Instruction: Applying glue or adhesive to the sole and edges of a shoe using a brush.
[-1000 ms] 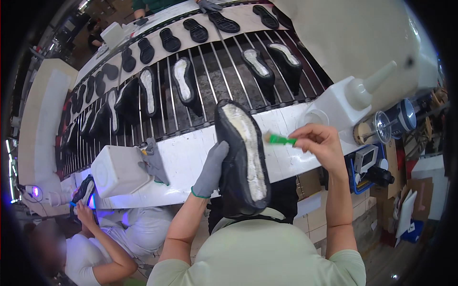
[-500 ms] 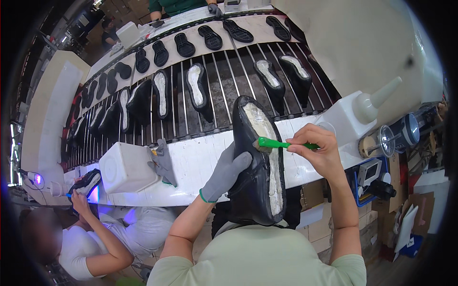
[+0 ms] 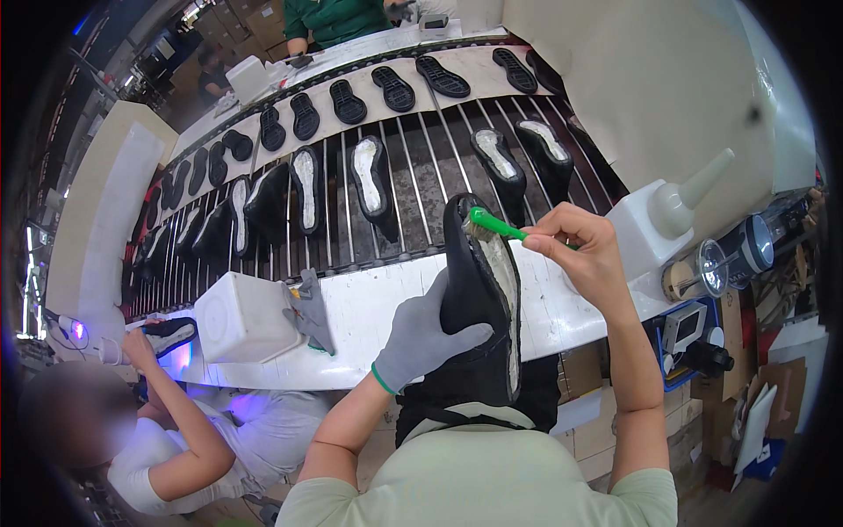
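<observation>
A black shoe upper (image 3: 475, 303) is held bottom outward, toe up, in front of me. My left hand (image 3: 428, 335), in a grey glove with a green cuff, wraps round its side with the thumb across it. Bare and pinching, my right hand (image 3: 577, 243) grips the handle of a green brush (image 3: 497, 224). The brush's bristles touch the rim near the toe, beside the pale bottom of the upper. Beyond the hands, more black uppers (image 3: 372, 187) lie bottoms up on the metal rods of a conveyor.
Black soles (image 3: 392, 89) line the conveyor's far belt. A white container (image 3: 241, 318) draped with a grey glove (image 3: 309, 309) stands left on the white ledge (image 3: 369, 316). A white spouted bottle (image 3: 654, 220) and a clear cup (image 3: 700, 270) are at right. A co-worker (image 3: 189, 439) handles another shoe at left.
The brush has moved up along the rim from mid-shoe to the toe. The shoe has turned, showing more of its side, and sits slightly lower at the toe.
</observation>
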The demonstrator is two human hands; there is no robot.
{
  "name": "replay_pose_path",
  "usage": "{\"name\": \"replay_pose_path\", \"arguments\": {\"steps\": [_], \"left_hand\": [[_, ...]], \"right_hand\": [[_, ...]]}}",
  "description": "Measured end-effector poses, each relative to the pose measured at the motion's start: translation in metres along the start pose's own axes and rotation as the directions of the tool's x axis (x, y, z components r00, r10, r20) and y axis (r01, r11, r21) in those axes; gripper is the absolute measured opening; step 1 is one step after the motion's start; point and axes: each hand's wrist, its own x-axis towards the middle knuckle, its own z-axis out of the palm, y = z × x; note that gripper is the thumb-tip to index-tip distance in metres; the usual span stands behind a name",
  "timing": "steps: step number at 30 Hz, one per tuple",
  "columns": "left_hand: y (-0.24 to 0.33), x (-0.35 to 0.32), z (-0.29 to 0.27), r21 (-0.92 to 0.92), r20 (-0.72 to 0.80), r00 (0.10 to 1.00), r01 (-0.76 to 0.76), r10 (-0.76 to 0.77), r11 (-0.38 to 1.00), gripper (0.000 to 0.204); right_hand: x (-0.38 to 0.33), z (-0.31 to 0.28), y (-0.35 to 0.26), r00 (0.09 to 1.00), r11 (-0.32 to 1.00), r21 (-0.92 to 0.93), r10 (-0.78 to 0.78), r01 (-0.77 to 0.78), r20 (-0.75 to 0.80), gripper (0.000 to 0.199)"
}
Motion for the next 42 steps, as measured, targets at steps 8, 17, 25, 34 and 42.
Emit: {"name": "replay_pose_path", "arguments": {"steps": [8,17,25,34,42], "left_hand": [[0.001,0.002,-0.001,0.127,-0.004,0.999,-0.034,0.035,0.991,0.093],[-0.004,0.002,-0.002,-0.063,0.062,0.998,-0.028,0.032,0.998,0.089],[-0.008,0.003,-0.001,-0.226,0.112,0.994,0.031,-0.006,0.974,0.082],[-0.005,0.009,-0.002,-0.345,0.105,0.993,0.083,-0.050,0.935,0.078],[0.000,0.009,-0.001,-0.513,0.137,0.987,0.143,-0.084,0.846,0.069]], "right_hand": [[0.008,-0.005,0.004,0.994,0.995,0.081,0.068,-0.061,-0.084,0.010],[0.016,-0.033,-0.004,0.988,0.999,0.030,-0.015,0.011,0.154,0.010],[0.016,-0.031,-0.005,0.988,0.999,0.031,0.032,-0.037,0.153,0.012],[0.024,-0.038,-0.002,0.959,0.993,0.007,-0.113,0.115,0.258,0.014],[0.025,-0.041,-0.007,0.899,0.982,-0.003,-0.170,0.187,0.405,0.013]]}}
